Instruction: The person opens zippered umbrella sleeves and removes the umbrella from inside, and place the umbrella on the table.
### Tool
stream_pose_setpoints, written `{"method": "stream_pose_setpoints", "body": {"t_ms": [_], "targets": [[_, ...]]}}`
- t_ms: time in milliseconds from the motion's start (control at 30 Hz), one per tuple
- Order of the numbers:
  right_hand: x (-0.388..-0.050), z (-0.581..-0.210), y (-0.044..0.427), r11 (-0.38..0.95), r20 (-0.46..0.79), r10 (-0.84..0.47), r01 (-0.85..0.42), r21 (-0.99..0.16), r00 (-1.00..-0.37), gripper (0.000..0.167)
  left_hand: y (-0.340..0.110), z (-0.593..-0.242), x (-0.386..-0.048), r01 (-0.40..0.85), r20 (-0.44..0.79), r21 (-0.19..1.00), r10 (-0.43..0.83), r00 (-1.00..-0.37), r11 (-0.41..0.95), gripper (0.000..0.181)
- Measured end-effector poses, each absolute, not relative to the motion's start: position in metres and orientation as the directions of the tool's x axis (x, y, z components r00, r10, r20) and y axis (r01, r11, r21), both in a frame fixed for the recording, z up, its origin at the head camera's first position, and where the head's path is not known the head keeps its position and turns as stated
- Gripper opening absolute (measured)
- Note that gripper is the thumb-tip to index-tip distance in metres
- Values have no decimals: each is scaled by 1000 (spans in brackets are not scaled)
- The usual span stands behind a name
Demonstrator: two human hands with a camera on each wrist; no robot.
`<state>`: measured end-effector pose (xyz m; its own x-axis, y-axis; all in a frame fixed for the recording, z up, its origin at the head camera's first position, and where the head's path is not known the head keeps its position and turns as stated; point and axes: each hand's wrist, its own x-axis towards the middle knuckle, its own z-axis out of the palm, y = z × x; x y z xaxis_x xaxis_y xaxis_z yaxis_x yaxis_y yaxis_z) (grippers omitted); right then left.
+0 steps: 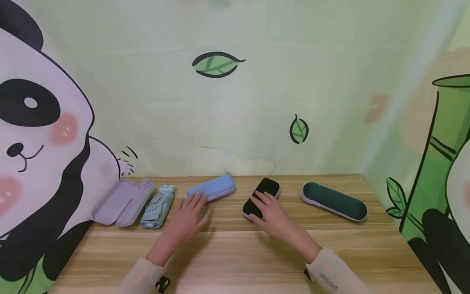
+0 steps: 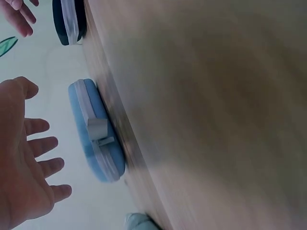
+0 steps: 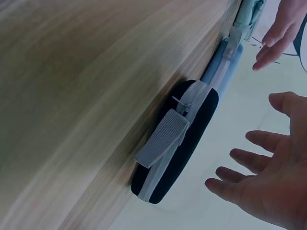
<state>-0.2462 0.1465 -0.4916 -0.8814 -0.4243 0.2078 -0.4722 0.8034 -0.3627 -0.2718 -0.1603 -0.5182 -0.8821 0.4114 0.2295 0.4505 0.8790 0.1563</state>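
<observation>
My left hand (image 1: 188,219) hovers above the table in front of a blue zip case (image 1: 212,188), its fingers spread and relaxed. In the left wrist view that hand (image 2: 21,158) is apart from the blue case (image 2: 96,132), which has a grey strap tab and a pale zip band. My right hand (image 1: 274,216) is held over a black zip case (image 1: 269,187), fingers loosely extended. A gap shows between this hand (image 3: 268,167) and the black case (image 3: 199,122) in the right wrist view; a ribbed grey strap hangs from the case. Neither hand holds anything.
An open lilac case (image 1: 115,200) lies at the left. Beside it is a rolled grey-blue fabric bundle (image 1: 158,207), like a folded umbrella. A dark green case (image 1: 332,200) with a pale edge lies at the right. Behind the wooden table (image 1: 235,261) hangs a printed backdrop (image 1: 147,81).
</observation>
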Motion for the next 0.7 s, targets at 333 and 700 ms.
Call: {"method": "stream_pose_setpoints", "body": {"t_ms": [333, 700], "targets": [[-261, -498, 141, 803, 194, -455, -495, -333, -869, 57, -134, -524, -314, 417, 173, 213, 386, -906, 884, 66], [-283, -490, 124, 802, 195, -438, -480, -356, -877, 55, -119, -523, -356, 337, 117, 207, 318, -941, 919, 68]]}}
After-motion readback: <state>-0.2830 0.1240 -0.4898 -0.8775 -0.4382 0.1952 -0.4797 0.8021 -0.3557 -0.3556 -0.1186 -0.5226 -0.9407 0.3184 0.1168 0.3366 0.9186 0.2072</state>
